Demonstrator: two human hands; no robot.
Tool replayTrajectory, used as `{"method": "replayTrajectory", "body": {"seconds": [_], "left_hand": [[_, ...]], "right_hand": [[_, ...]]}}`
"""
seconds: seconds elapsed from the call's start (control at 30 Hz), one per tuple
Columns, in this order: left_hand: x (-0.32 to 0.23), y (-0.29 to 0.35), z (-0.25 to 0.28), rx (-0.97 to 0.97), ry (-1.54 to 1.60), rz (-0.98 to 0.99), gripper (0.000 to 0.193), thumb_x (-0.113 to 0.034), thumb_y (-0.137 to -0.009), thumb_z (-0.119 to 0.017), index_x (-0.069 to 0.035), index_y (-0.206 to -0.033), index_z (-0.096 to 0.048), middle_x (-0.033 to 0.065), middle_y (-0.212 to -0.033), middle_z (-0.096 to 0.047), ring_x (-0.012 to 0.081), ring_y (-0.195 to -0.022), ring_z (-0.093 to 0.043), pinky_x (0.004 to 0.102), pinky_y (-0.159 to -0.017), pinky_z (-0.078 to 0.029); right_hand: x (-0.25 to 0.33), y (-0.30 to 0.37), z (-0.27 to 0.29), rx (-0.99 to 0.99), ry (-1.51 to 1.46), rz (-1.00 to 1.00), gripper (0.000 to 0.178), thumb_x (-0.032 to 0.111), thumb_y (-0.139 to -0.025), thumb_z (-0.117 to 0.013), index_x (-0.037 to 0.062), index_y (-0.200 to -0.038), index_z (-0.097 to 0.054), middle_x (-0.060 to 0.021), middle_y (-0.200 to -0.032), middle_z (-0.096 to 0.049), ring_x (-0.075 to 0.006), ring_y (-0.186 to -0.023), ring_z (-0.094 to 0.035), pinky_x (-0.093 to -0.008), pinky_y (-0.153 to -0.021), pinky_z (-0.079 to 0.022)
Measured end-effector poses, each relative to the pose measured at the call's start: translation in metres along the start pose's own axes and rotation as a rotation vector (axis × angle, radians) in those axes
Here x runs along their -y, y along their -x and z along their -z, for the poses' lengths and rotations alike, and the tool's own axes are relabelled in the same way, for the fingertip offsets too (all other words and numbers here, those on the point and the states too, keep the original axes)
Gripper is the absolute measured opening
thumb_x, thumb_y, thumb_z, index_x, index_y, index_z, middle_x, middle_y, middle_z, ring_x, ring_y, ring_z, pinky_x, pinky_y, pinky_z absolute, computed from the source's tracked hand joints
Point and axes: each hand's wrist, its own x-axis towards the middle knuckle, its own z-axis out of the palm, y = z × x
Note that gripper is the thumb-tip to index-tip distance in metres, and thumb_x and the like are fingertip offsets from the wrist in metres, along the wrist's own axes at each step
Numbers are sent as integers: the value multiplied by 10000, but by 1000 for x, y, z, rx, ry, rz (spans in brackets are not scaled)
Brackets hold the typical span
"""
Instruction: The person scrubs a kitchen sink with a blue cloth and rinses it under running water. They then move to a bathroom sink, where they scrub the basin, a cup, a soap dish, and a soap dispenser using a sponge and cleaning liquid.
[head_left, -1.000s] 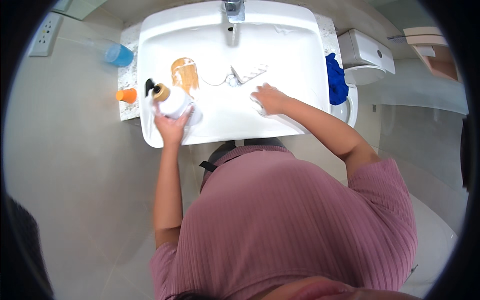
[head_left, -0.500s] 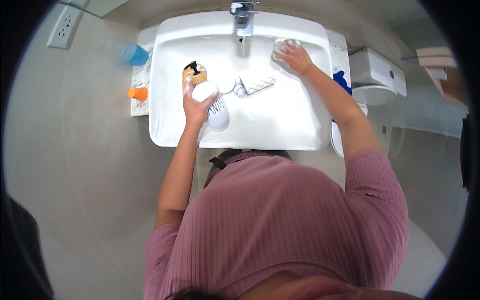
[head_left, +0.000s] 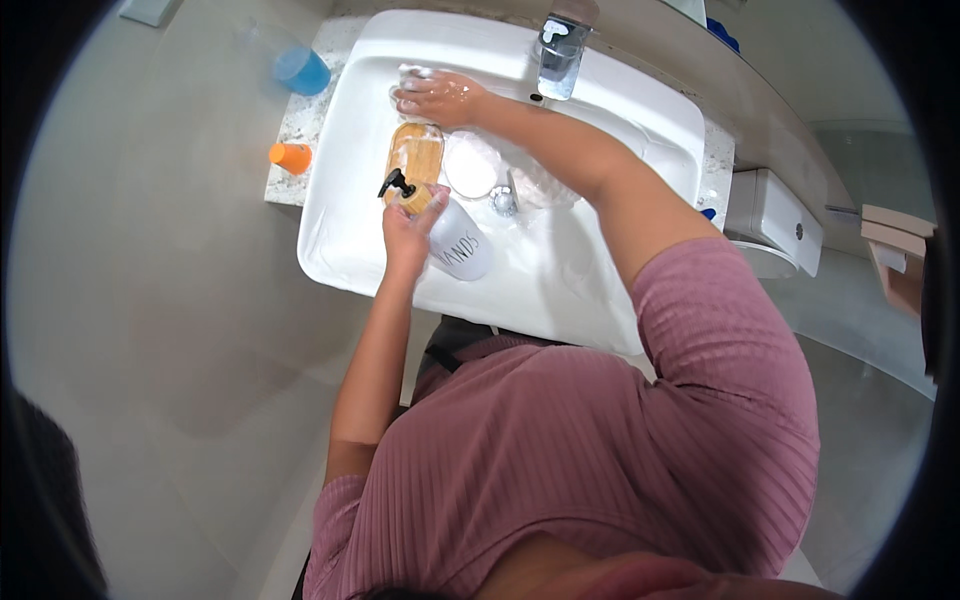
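My left hand grips a white soap dispenser by its wooden collar; the bottle, with a black pump, leans in the white sink. At the sink's far left wall, my right hand, wet with suds, presses down on a foam-covered sponge, mostly hidden under the fingers. Between my hands lies an oval wooden tray with foam on it. Right of the tray is a round white dish, beside the metal drain stopper. A pale patterned piece lies partly behind my right forearm.
The chrome faucet rises at the sink's back. A blue cup and an orange cup stand on the speckled counter at left. To the right are a white toilet and a wall-mounted holder.
My right hand has swept from the sink's far right to its far left with the sponge. The dispenser has tilted and shifted slightly, uncovering the wooden tray. The whole view has turned.
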Motion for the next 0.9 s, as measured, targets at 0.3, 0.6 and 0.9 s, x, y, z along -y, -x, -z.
{"method": "replayTrajectory", "body": {"seconds": [0.3, 0.6, 0.9], "left_hand": [[5, -1, 0, -58, 154, -55, 204, -95, -812, -697, -3, -970, -606, 57, -918, -656, 101, -824, -596, 243, -767, -452], [4, 7, 9, -81, 50, -63, 171, -72, -815, -692, -8, -940, -594, 67, -935, -659, 104, -850, -596, 243, -785, -455], [-4, 26, 24, -189, 222, -106, 158, -36, -815, -679, -14, -926, -569, 115, -980, -651, 140, -900, -603, 264, -839, -455]], "right_hand": [[-33, 158, 33, 438, 7, 197, 372, 138, -922, -374, 175, -1287, -432, 33, -1441, -351, -106, -1349, -295, -353, -1095, -322], [17, 45, -11, -23, -178, 7, 315, 113, -876, -445, 185, -1179, -492, 27, -1303, -466, -131, -1221, -432, -283, -895, -445], [14, 53, -14, 63, -91, 33, 293, 169, -900, -415, 169, -1188, -472, -34, -1328, -441, -238, -1258, -408, -380, -1004, -390]]}}
